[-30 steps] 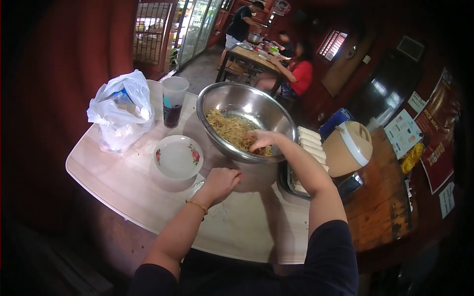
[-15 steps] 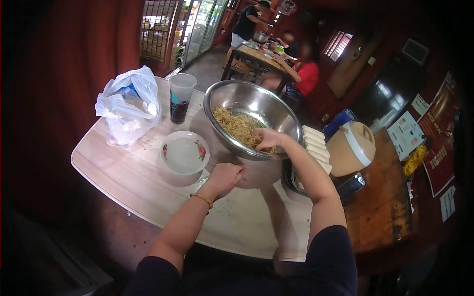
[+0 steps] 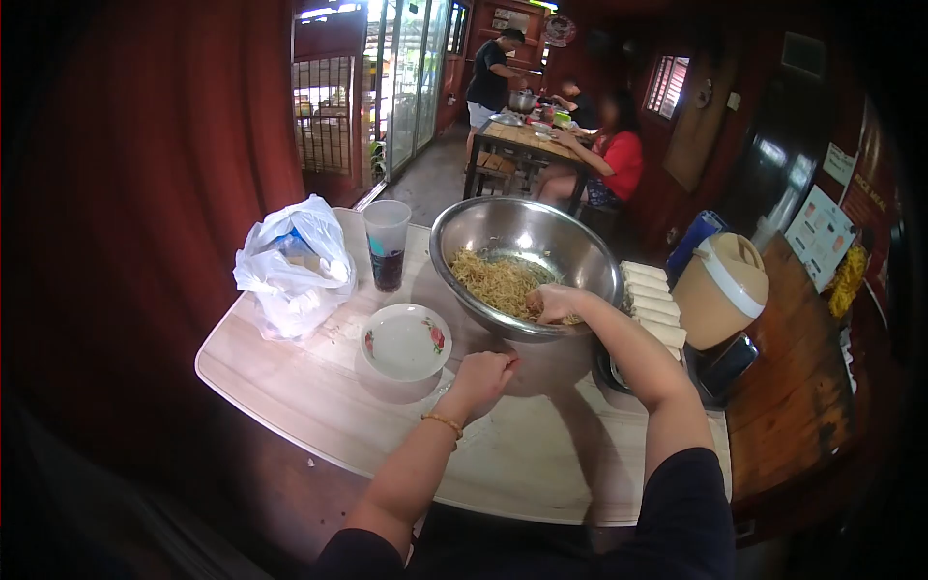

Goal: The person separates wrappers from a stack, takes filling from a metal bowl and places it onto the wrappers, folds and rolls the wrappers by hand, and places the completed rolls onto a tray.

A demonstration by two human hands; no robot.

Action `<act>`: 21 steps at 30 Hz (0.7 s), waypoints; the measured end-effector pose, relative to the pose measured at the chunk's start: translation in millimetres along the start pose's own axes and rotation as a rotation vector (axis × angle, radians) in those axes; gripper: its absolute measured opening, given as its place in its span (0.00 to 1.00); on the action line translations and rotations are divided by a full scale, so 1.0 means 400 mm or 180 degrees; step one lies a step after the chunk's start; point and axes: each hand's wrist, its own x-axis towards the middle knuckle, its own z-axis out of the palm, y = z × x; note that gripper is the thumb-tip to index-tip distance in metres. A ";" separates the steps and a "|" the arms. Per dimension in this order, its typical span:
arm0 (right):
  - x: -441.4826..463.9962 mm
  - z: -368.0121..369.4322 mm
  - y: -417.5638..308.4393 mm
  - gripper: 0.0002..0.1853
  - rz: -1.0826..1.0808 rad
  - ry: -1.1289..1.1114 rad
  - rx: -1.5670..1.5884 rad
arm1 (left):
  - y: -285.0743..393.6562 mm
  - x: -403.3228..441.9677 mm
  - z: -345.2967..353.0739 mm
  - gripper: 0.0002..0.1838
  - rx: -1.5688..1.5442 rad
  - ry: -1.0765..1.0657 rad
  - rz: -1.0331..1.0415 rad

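Observation:
A large steel bowl (image 3: 527, 222) holds a heap of yellowish shredded food (image 3: 495, 280). My right hand (image 3: 555, 304) reaches over its near right rim, its fingertips down in the food and hidden there. My left hand (image 3: 483, 378), with a beaded bracelet at the wrist, is closed above the table just in front of the bowl; whether its fingers hold anything is too small to tell. Left of it stands a white bowl with red flowers (image 3: 406, 342). Pale rolls (image 3: 653, 307) lie stacked in a row on a dark tray right of the steel bowl.
On the pale table (image 3: 290, 416) are a white plastic bag (image 3: 295, 271) and a plastic cup with dark liquid (image 3: 387, 246). A beige jug (image 3: 720, 290) and a phone (image 3: 732, 361) are at the right. Several people are around a far table (image 3: 530, 139).
The camera view has turned, so the table things appear further right and lower. My right hand stays in the food; my left hand remains closed near the bowl.

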 end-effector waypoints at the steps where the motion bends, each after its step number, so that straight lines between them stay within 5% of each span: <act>1: -0.003 0.000 0.005 0.37 0.0055 -0.0045 0.0031 | -0.001 0.002 0.006 0.15 -0.0012 0.0021 -0.0015; 14: -0.030 0.007 -0.007 0.37 -0.0261 0.0401 -0.0103 | 0.015 0.003 -0.004 0.12 -0.0092 0.0067 0.0021; 17: -0.016 -0.006 0.000 0.39 -0.0160 -0.0251 0.0165 | 0.008 0.000 0.006 0.13 -0.0123 0.0165 0.0048; 21: -0.029 0.009 -0.010 0.36 -0.0316 0.0542 -0.0142 | 0.009 0.000 0.003 0.13 -0.0092 0.0184 0.0089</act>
